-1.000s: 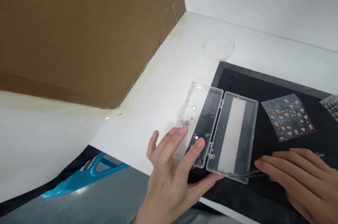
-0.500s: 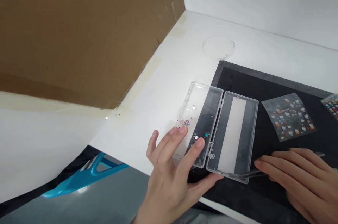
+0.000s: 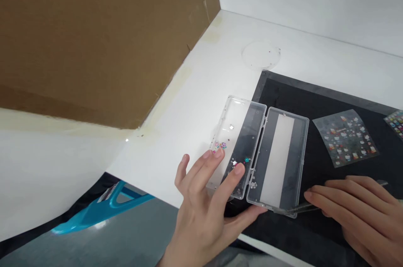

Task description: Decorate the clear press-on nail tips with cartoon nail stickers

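Observation:
A clear hinged plastic case [image 3: 282, 162] lies opened flat, its left half holding small rhinestone decorations [image 3: 222, 145] and a teal flower gem [image 3: 247, 160]. My left hand [image 3: 204, 200] grips the case, with fingertips on the left half and the thumb along its near edge. In my right hand [image 3: 362, 212] are thin tweezers [image 3: 300, 208], pinched between the fingers. Their tips reach the near edge of the case's right half; whether anything sits between them cannot be made out. Tiny white pieces [image 3: 253, 184] cluster near the hinge.
The case straddles a black mat [image 3: 315, 237] and the white table [image 3: 201, 90]. To the right lie a transparent sticker sheet [image 3: 346, 137] and a colourful sheet [image 3: 396, 124]. A clear round disc [image 3: 260, 55] is behind. Cardboard [image 3: 103, 40] stands at left, above a blue plastic object [image 3: 94, 212].
Hands, case and tweezers stay almost in place. The tweezer tips have shifted very slightly to the right along the case's near edge.

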The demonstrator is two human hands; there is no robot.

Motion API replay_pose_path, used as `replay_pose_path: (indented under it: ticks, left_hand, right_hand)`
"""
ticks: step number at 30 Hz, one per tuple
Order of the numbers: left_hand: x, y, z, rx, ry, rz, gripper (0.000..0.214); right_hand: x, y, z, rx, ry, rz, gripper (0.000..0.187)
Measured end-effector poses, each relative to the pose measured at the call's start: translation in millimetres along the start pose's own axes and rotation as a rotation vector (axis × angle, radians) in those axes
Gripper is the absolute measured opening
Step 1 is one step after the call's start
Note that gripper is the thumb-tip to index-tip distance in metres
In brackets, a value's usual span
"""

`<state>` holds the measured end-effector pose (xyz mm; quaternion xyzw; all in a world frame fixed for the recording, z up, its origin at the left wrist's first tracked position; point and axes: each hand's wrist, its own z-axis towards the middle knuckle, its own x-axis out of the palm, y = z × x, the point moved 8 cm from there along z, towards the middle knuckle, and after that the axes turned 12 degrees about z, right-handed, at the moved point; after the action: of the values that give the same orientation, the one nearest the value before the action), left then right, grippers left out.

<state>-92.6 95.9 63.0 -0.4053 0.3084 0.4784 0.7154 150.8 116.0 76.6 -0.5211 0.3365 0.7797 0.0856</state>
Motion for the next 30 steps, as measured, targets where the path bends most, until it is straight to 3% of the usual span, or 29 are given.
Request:
replay_pose_path:
  ticks: [6,12,18,23,30]
  left_hand:
    - [0.2,-0.2,-0.8,0.007,0.006,0.004,0.070]
    - [0.0,0.1,-1.3,0.006,0.010,0.000,0.071]
    - [0.1,-0.3,-0.7,0.009,0.006,0.002,0.073]
    - [0.5,0.1,-1.2,0.004,0.012,0.000,0.075]
    - [0.1,-0.3,-1.2,0.008,0.004,0.003,0.057]
  right_hand:
    - [-2.7,-2.6,-3.0,0.013,0.004,-0.001,0.044]
    - [-8.9,0.9,13.8,-0.105,0.051,0.006,0.036]
    - [-0.1,0.2,-2.4,-0.007,0.029,0.001,0.043]
    - [1.7,0.5,-9.0,-0.013,0.035,0.001,0.045]
    - [0.1,2.1,-2.1,-0.017,0.020,-0.010,0.042]
